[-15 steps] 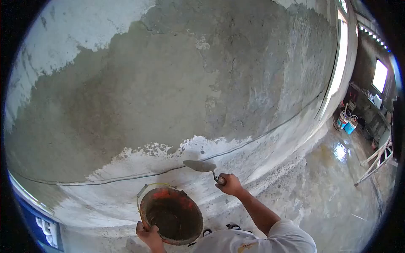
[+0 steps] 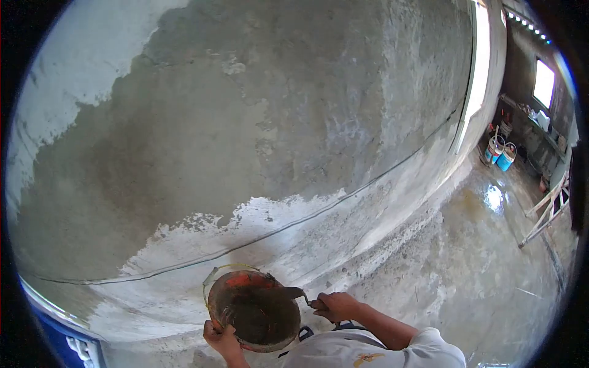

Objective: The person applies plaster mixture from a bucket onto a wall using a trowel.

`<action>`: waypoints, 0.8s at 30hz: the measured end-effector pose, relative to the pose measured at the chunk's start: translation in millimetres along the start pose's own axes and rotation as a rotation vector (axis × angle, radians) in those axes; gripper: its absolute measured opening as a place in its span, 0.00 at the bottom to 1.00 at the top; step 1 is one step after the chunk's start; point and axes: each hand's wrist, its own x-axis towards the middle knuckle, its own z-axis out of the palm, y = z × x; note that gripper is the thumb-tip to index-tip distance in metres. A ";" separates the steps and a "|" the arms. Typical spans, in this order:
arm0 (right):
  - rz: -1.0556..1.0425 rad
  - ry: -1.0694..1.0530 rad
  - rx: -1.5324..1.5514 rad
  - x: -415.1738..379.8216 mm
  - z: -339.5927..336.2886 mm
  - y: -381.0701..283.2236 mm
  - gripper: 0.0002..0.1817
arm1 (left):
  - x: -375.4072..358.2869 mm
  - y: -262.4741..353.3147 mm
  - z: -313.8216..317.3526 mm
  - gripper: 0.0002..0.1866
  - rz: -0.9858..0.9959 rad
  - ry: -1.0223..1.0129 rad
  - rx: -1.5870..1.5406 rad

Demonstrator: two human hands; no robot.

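Observation:
My left hand [image 2: 221, 339] is closed on the near-left rim of a bucket [image 2: 236, 282], whose inside is dark and smeared with reddish patches near the top. Wrapped round the handle of a trowel [image 2: 294, 292], my right hand [image 2: 337, 306] is just right of the bucket. The trowel's blade reaches over the bucket's right rim, its tip partly lost against the dark inside. A wire bail with a yellowish part stands up behind the rim. Beyond the bucket rises a wall [image 2: 196, 141] with a broad grey plaster area and whitish edges.
A thin cable [image 2: 270, 234] runs across the lower wall. Two buckets [image 2: 500, 153] stand on the wet concrete floor [image 2: 454, 270] at the far right, near a pale frame [image 2: 545, 214]. A blue object [image 2: 52, 340] shows at lower left.
The trowel has come down from in front of the wall to the bucket's right rim, with my right hand lowered too. The view has shifted slightly; my left hand keeps the bucket.

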 end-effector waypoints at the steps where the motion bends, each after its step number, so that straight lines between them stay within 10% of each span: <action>1: 0.013 -0.031 0.028 -6.3 -13.5 -8.3 0.24 | -4.9 2.8 1.3 0.20 -0.011 -0.028 0.029; 24: -0.064 -0.327 -0.224 -53.7 1.3 3.3 0.23 | -57.2 1.5 -1.0 0.20 0.106 -0.095 0.177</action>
